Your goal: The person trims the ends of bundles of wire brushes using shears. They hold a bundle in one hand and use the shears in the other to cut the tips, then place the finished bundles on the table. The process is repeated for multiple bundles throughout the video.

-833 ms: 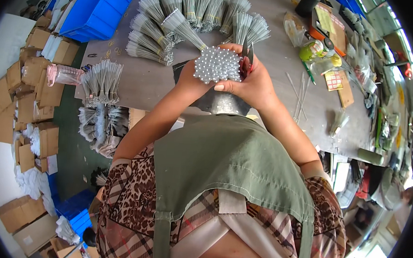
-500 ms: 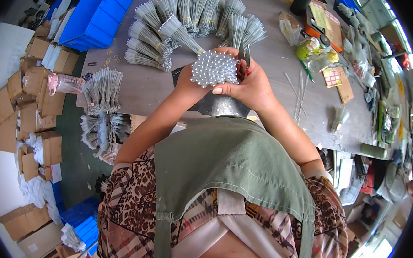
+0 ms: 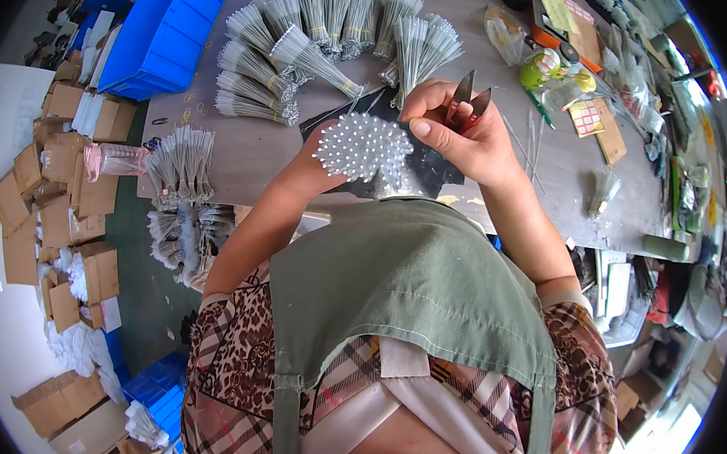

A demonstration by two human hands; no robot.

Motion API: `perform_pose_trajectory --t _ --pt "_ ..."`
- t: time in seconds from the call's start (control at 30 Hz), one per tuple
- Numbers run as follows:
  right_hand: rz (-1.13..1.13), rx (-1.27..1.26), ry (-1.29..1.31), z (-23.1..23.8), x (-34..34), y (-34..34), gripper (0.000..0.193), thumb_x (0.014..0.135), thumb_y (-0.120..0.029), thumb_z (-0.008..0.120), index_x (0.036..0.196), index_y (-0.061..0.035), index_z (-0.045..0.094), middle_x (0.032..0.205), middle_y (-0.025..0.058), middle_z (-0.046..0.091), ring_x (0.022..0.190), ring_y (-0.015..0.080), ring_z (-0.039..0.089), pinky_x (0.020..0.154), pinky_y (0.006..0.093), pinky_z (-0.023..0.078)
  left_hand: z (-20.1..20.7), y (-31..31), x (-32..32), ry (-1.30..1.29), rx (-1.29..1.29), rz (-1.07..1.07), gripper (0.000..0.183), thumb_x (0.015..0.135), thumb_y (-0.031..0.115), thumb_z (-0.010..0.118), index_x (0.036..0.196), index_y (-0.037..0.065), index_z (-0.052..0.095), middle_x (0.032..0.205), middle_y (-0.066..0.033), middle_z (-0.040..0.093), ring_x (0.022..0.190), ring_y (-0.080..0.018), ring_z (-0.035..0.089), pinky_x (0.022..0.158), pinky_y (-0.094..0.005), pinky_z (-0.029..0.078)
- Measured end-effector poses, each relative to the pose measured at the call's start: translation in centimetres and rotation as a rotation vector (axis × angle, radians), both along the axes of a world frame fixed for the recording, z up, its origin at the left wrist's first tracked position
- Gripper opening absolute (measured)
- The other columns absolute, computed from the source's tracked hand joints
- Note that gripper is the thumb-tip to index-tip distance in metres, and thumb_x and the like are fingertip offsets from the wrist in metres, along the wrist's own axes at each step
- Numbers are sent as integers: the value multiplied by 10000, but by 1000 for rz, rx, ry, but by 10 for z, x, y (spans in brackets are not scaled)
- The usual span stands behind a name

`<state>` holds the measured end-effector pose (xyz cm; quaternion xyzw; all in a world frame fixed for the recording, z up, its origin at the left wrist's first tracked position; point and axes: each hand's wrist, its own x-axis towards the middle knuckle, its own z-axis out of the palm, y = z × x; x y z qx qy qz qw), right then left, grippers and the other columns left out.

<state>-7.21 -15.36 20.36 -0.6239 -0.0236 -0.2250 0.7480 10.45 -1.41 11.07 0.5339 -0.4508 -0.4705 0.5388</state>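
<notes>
My left hand (image 3: 307,157) is closed around a bundle of thin clear rods (image 3: 362,148), its white-dotted ends facing up. To its right, my right hand (image 3: 480,151) has red-handled scissors (image 3: 462,97) tucked in its fingers, with the blades pointing up and apart. Its thumb and forefinger pinch together near the bundle's right side; anything thin between them is too small to make out. Beneath both hands lies a dark mat (image 3: 442,167). Several similar banded bundles (image 3: 312,61) fan out just beyond them on the table.
A blue bin (image 3: 170,32) stands at the table's far left. More bundles (image 3: 181,164) and a pink bottle (image 3: 115,161) are at the left edge. On the right are a green tape dispenser or roll (image 3: 541,68), a pencil (image 3: 540,109), loose rods (image 3: 534,150) and a small bundle (image 3: 604,196).
My right hand has moved away from the bundle to the right, and the scissors now show more fully. My left hand has brought the bundle slightly left and nearer to me.
</notes>
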Motion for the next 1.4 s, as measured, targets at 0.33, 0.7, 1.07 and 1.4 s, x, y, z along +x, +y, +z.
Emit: perform_pose_trajectory --t 0.33,0.7,1.07,1.4 --pt "-18 -230 89 7 -8 1 73 796 19 619 868 32 624 864 81 576 734 115 552 640 215 446 -2 -4 -13 -344 -42 -235 234 871 153 522 1058 24 577 951 -67 620 889 -158 586 772 -285 478" --pt "23 -494 -35 18 -8 -9 135 709 -4 702 827 -2 635 804 65 586 737 136 548 597 221 416 57 -6 -33 -302 91 -295 263 822 174 610 1061 63 603 957 -84 643 876 -174 608 763 -317 468" --pt "-221 -597 34 12 -6 -5 87 748 -39 649 807 -8 595 758 12 566 620 59 475 525 203 365 67 5 -32 -30 84 -193 385 749 127 688 1095 20 556 982 -77 624 935 -160 583 803 -302 471" --pt "-249 -170 118 10 -11 14 84 846 -97 598 877 -19 588 687 -30 532 626 46 449 581 202 387 83 36 -25 -292 50 -331 646 750 118 676 1305 31 356 1179 -145 531 1079 -242 537 906 -379 432"
